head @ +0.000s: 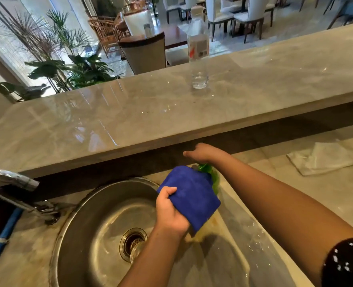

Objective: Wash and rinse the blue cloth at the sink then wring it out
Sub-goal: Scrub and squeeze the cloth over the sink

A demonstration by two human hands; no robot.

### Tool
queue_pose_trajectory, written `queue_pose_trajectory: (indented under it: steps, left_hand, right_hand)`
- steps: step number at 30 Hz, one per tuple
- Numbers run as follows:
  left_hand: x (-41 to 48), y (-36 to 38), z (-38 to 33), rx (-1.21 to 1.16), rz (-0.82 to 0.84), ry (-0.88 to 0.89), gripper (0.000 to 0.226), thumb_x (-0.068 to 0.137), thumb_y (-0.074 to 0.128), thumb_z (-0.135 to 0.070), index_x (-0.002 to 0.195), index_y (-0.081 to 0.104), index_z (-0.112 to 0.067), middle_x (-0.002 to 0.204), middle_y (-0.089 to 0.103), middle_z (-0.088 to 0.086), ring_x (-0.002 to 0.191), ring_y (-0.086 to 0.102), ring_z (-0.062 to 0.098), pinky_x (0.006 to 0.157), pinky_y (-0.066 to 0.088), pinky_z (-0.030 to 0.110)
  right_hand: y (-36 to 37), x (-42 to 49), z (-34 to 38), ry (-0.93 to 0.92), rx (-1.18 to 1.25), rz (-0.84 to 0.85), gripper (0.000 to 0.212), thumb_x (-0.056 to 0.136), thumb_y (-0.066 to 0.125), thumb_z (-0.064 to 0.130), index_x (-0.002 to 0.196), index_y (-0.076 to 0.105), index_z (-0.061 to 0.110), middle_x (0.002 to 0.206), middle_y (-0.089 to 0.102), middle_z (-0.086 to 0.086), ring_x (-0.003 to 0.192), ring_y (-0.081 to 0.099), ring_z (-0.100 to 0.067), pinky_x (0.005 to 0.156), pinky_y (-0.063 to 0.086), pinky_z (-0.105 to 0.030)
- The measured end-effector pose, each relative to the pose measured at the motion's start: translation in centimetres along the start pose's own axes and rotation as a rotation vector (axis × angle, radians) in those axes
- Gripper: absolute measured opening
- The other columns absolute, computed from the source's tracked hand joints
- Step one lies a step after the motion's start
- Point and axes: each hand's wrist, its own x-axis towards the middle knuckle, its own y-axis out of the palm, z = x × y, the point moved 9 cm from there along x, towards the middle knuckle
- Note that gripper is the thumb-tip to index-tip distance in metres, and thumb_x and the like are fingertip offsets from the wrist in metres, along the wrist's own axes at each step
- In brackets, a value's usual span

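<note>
My left hand (170,212) grips the folded blue cloth (192,193) at its lower left edge and holds it above the right rim of the round steel sink (84,224). My right hand (202,153) reaches past the cloth and is closed over the top of a green bottle (211,176), most of which is hidden behind the cloth. The faucet (12,180) stands at the left of the sink with no water running from it. The drain (133,243) sits in the middle of the basin.
A raised marble ledge (130,112) runs behind the sink, with a clear plastic water bottle (199,48) standing on it. A white cloth (320,159) lies on the counter at the right. A blue hose (3,235) runs along the left.
</note>
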Motion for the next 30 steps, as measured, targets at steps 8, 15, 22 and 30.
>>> queue_pose_trajectory:
  steps: [8, 15, 22, 30]
  left_hand:
    - [1.0, 1.3, 0.9, -0.069, -0.026, 0.001, 0.053, 0.071, 0.066, -0.016, 0.124, 0.061, -0.016, 0.111, 0.076, 0.017, 0.112, 0.064, 0.04, 0.085, 0.054, 0.049]
    - [1.3, 1.2, 1.4, -0.081, -0.058, 0.049, 0.063, 0.068, 0.066, -0.017, 0.131, 0.058, -0.016, 0.12, 0.073, 0.017, 0.112, 0.065, 0.041, 0.078, 0.057, 0.049]
    - [1.6, 1.5, 1.3, -0.092, -0.03, 0.057, 0.057, 0.067, 0.064, -0.018, 0.124, 0.061, -0.016, 0.106, 0.077, 0.017, 0.109, 0.066, 0.04, 0.08, 0.054, 0.05]
    - [0.8, 1.9, 0.7, -0.089, 0.011, 0.06, 0.049, 0.073, 0.063, -0.016, 0.121, 0.062, -0.014, 0.109, 0.077, 0.018, 0.1, 0.073, 0.04, 0.08, 0.059, 0.05]
  right_hand:
    - [0.8, 0.6, -0.4, 0.005, 0.012, -0.018, 0.064, 0.105, 0.035, 0.05, 0.143, 0.048, 0.001, 0.146, 0.052, -0.019, 0.129, 0.053, -0.034, 0.1, 0.043, -0.04]
    - [1.2, 0.9, -1.2, -0.031, -0.024, -0.068, 0.062, 0.105, 0.03, 0.051, 0.133, 0.057, 0.003, 0.139, 0.057, -0.02, 0.122, 0.057, -0.034, 0.091, 0.043, -0.039]
    - [1.6, 1.6, -1.4, -0.029, -0.016, -0.058, 0.051, 0.107, 0.029, 0.04, 0.132, 0.058, 0.006, 0.138, 0.057, -0.019, 0.123, 0.056, -0.036, 0.097, 0.045, -0.042]
    - [1.5, 1.7, -1.2, -0.043, -0.054, -0.076, 0.051, 0.107, 0.027, 0.039, 0.132, 0.058, 0.006, 0.138, 0.057, -0.02, 0.124, 0.055, -0.037, 0.098, 0.044, -0.043]
